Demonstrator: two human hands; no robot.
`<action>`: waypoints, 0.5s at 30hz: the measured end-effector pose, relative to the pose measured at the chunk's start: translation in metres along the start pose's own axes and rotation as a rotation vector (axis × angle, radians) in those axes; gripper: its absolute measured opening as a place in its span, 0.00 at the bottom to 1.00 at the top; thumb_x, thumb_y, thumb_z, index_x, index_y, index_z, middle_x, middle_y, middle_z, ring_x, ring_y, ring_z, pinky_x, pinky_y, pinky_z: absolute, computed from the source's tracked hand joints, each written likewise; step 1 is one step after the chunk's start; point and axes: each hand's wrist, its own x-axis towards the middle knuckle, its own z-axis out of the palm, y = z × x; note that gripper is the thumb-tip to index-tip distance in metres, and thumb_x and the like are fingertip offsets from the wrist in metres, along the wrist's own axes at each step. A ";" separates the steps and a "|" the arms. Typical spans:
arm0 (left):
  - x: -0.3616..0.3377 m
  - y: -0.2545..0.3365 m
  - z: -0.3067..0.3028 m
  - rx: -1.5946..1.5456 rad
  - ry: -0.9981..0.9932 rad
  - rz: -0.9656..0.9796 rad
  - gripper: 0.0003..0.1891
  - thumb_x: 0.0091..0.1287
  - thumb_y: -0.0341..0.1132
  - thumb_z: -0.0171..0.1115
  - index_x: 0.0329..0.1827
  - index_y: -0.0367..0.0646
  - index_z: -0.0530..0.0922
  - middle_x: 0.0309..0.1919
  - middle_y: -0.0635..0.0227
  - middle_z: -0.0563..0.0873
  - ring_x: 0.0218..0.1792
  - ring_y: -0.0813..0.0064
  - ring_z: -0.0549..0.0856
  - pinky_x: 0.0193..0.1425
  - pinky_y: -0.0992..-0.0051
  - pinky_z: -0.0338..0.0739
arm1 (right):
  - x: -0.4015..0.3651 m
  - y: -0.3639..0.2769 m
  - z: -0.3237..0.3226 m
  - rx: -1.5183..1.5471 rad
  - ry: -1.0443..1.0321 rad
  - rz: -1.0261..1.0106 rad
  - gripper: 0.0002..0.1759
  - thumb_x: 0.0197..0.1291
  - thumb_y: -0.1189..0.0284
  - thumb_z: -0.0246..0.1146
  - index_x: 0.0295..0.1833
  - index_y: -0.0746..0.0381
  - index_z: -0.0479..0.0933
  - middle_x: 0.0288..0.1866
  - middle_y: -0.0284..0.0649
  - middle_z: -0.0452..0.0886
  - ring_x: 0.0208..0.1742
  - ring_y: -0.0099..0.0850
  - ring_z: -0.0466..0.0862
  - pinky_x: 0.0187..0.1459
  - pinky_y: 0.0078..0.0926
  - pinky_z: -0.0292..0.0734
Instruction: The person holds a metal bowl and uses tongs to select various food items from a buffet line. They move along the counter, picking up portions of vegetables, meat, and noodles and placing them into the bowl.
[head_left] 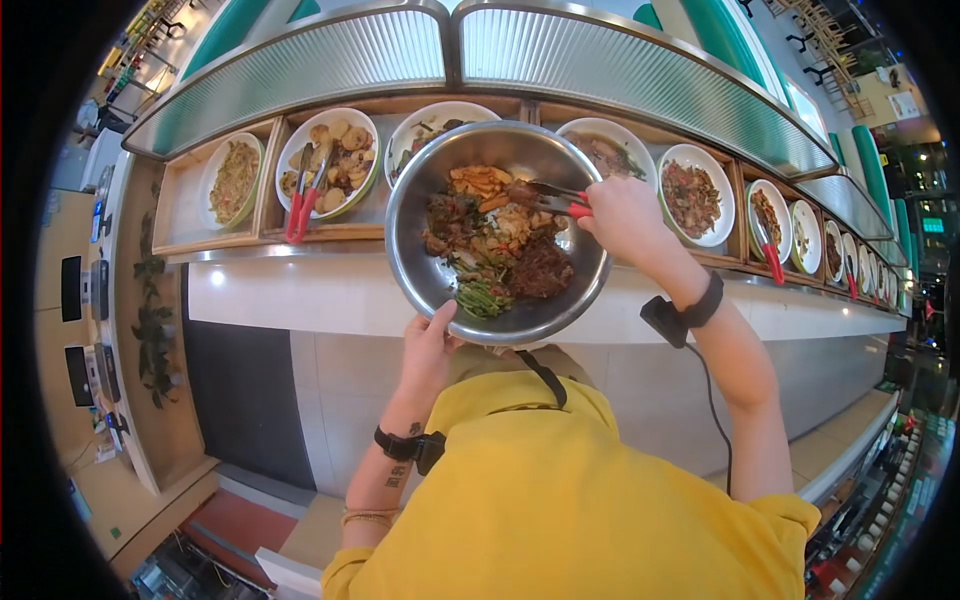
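A large stainless steel bowl (583, 262) is held in front of me at the edge of the food counter. My left hand (430, 345) grips its lower rim, thumb over the edge and fingers underneath. In my right hand (628, 218) is a pair of metal tongs (556, 196) with red grips, its tips reaching into the food at the bowl's upper right. Inside lie cut green vegetables (483, 297), a dark reddish-brown shredded heap (541, 268), orange-brown pieces (480, 182) and other mixed cooked food.
White dishes of cooked food line the wooden-framed counter, among them potato-like chunks (335, 150) with red-handled tongs (302, 205). To the right stands a meat dish (692, 195), then several more. A ribbed glass guard (620, 65) rises behind. A white ledge (300, 300) runs along the front.
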 end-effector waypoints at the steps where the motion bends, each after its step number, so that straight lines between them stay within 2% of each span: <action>1: 0.000 0.000 0.001 -0.009 -0.004 0.020 0.14 0.75 0.32 0.63 0.58 0.33 0.78 0.54 0.61 0.86 0.53 0.70 0.87 0.56 0.67 0.84 | 0.002 0.002 0.002 0.012 0.010 -0.009 0.16 0.55 0.60 0.75 0.37 0.63 0.87 0.35 0.48 0.88 0.40 0.47 0.90 0.43 0.42 0.84; 2: -0.001 0.001 0.002 -0.017 -0.007 0.042 0.11 0.74 0.33 0.65 0.54 0.35 0.80 0.50 0.63 0.88 0.48 0.74 0.88 0.49 0.70 0.86 | 0.002 0.004 0.004 0.024 0.022 -0.020 0.16 0.55 0.60 0.75 0.38 0.63 0.86 0.35 0.48 0.88 0.40 0.47 0.90 0.43 0.42 0.84; 3: -0.004 0.003 0.006 -0.020 0.000 0.040 0.11 0.74 0.33 0.65 0.54 0.35 0.80 0.50 0.63 0.88 0.48 0.74 0.88 0.49 0.70 0.86 | 0.001 0.006 0.005 0.026 0.017 -0.025 0.16 0.55 0.60 0.75 0.38 0.63 0.86 0.35 0.48 0.88 0.40 0.47 0.90 0.43 0.42 0.84; 5: -0.009 0.009 0.014 -0.056 0.013 0.035 0.13 0.75 0.33 0.64 0.56 0.35 0.79 0.51 0.63 0.88 0.48 0.73 0.88 0.51 0.71 0.85 | -0.004 0.010 0.003 0.037 0.081 -0.033 0.16 0.56 0.61 0.74 0.39 0.64 0.86 0.35 0.50 0.88 0.42 0.48 0.89 0.46 0.42 0.84; 9: -0.009 0.008 0.013 -0.103 -0.020 0.055 0.17 0.76 0.38 0.63 0.61 0.36 0.77 0.53 0.62 0.87 0.51 0.69 0.87 0.56 0.68 0.84 | -0.013 0.026 -0.012 0.136 0.042 -0.006 0.16 0.57 0.61 0.73 0.40 0.64 0.86 0.35 0.50 0.87 0.42 0.48 0.88 0.47 0.43 0.83; 11: -0.011 0.010 0.016 -0.123 -0.017 0.031 0.27 0.78 0.46 0.57 0.71 0.36 0.70 0.65 0.60 0.80 0.66 0.63 0.79 0.71 0.61 0.74 | -0.020 0.040 -0.022 0.218 0.047 -0.021 0.16 0.57 0.60 0.73 0.42 0.62 0.87 0.36 0.50 0.87 0.42 0.49 0.88 0.48 0.44 0.83; 12: -0.009 0.009 0.015 -0.079 0.006 0.056 0.30 0.77 0.51 0.56 0.72 0.39 0.68 0.67 0.60 0.78 0.68 0.63 0.78 0.72 0.60 0.73 | -0.027 0.047 -0.030 0.259 0.090 -0.054 0.16 0.56 0.60 0.73 0.44 0.60 0.88 0.35 0.50 0.87 0.40 0.48 0.87 0.46 0.43 0.82; 13: -0.010 0.007 0.016 -0.077 0.016 0.067 0.30 0.77 0.51 0.56 0.72 0.39 0.68 0.67 0.60 0.78 0.68 0.63 0.78 0.72 0.60 0.73 | -0.032 0.057 -0.035 0.266 0.095 -0.066 0.16 0.56 0.60 0.73 0.44 0.60 0.88 0.35 0.50 0.87 0.40 0.48 0.87 0.46 0.43 0.82; 15: -0.009 0.006 0.023 -0.188 0.078 0.119 0.25 0.78 0.52 0.54 0.66 0.41 0.74 0.59 0.62 0.84 0.59 0.65 0.83 0.62 0.60 0.81 | -0.043 0.082 -0.043 0.481 0.119 -0.076 0.16 0.54 0.61 0.73 0.45 0.59 0.89 0.33 0.52 0.86 0.38 0.47 0.87 0.44 0.43 0.80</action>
